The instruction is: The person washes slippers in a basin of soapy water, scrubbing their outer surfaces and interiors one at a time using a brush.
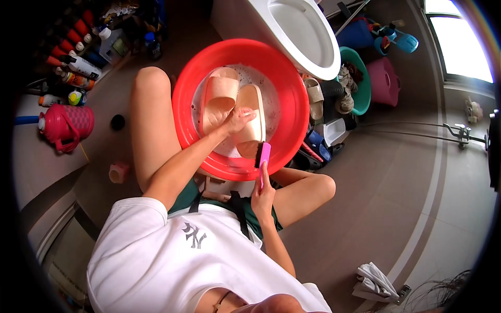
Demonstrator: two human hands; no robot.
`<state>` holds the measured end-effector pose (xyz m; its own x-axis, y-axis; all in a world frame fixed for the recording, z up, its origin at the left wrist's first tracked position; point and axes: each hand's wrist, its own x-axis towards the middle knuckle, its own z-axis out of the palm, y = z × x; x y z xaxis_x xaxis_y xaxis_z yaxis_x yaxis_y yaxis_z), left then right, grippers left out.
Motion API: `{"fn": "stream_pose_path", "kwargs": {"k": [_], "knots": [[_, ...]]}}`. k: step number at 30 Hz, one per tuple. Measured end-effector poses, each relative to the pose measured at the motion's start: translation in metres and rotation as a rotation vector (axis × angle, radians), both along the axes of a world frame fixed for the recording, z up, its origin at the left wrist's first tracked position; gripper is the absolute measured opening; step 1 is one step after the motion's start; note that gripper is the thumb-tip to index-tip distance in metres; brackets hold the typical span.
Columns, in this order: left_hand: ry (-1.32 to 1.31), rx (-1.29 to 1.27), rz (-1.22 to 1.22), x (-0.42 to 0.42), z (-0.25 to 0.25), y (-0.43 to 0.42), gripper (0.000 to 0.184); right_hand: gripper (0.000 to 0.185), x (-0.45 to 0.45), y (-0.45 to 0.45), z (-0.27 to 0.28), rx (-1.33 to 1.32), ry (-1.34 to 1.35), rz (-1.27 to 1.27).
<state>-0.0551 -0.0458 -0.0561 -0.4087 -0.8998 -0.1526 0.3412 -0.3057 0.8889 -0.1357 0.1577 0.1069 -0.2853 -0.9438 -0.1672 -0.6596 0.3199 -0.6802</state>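
Note:
A pair of cream slide slippers sits in soapy water in a red basin (183, 125) between my knees. My left hand (240, 120) holds the right-hand slipper (254, 128), its fingers at the strap's edge. The left-hand slipper (221, 86) lies beside it, partly hidden by my left forearm. In my right hand (263, 195) is a pink-handled scrub brush (265, 152). Its dark bristles face left, close to the toe or heel end of the held slipper; I cannot tell whether they touch it.
A white toilet (326, 57) stands just beyond the basin. To the right are more footwear (315, 96), a green tub (364, 99) and a pink bucket (383, 81). Bottles (83, 68) and a pink jug (67, 125) stand at left. A small pink object (118, 172) lies on the floor.

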Motion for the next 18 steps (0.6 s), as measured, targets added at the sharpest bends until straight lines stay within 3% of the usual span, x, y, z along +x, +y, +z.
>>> {"fn": "stream_pose_path", "kwargs": {"k": [1, 6, 10, 12, 13, 18], "knots": [[-0.014, 0.024, 0.003, 0.001, 0.007, -0.003, 0.02, 0.059, 0.003, 0.003, 0.006, 0.068, 0.022, -0.001], [0.016, 0.076, 0.026, -0.001, 0.017, -0.019, 0.026, 0.06, 0.002, -0.008, 0.024, -0.091, 0.274, 0.061], [0.139, 0.351, -0.231, 0.008, 0.066, -0.015, 0.03, 0.057, -0.013, -0.023, 0.041, -0.153, 0.333, 0.051], [0.204, 0.418, -0.416, 0.017, 0.099, -0.008, 0.039, 0.056, -0.025, -0.034, 0.047, -0.191, 0.314, 0.052], [0.369, 0.477, -0.538, 0.019, 0.106, -0.007, 0.05, 0.054, -0.027, -0.045, 0.057, -0.173, 0.36, 0.055], [0.538, 0.458, -0.413, 0.009, 0.12, 0.002, 0.041, 0.054, -0.056, -0.081, 0.055, -0.167, 0.383, 0.063]]}}
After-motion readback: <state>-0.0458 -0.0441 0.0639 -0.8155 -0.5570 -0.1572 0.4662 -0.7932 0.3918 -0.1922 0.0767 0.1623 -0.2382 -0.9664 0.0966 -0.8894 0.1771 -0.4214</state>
